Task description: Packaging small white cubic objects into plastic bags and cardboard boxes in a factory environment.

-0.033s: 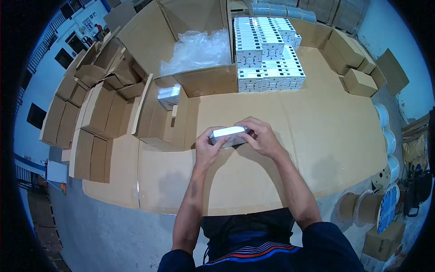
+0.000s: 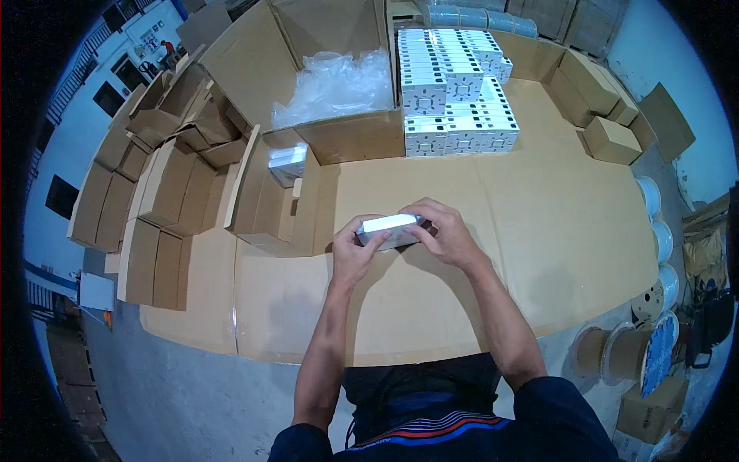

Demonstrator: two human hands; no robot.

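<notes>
Both my hands hold a small white box [image 2: 387, 225] just above the cardboard-covered table [image 2: 539, 231], near its middle. My left hand [image 2: 352, 252] grips the box's left end with thumb on top. On the right end, my right hand [image 2: 445, 231] wraps over it with curled fingers. The box lies lengthwise between the hands, its top face showing.
A stack of white boxes [image 2: 454, 100] stands at the back. A big open carton with clear plastic [image 2: 339, 85] sits beside it. Several open small cartons [image 2: 173, 185] line the left, one holding a white box [image 2: 286, 162]. Cable spools [image 2: 654, 339] stand at the right.
</notes>
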